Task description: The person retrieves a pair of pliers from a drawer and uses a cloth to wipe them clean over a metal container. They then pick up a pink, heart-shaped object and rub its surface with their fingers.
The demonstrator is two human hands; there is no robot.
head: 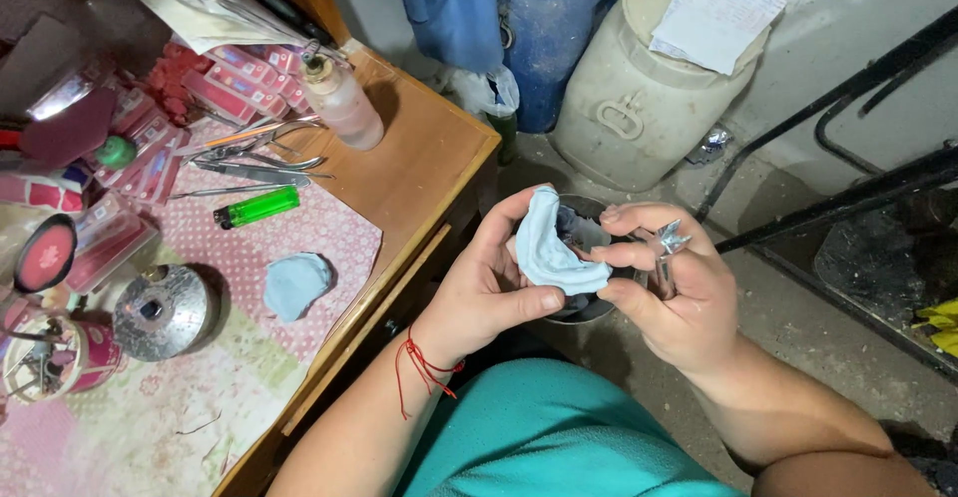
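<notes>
Left hand pinches a pale blue crumpled cloth pad over a small dark round dish held off the table edge; right hand closes on its other end, metal nippers hooked in its fingers. Risk: nipper tips snag the cloth, or the dish drops to the floor. Pink flat packets top-left; white paper sheet on the cream drum.

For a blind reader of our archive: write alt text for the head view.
Two bare hands hold a pale blue cloth over a small dark container; the left hand cradles it, the right hand also grips a small metal tool. Left, a wooden table holds a green lighter, scissors and a bottle.
</notes>
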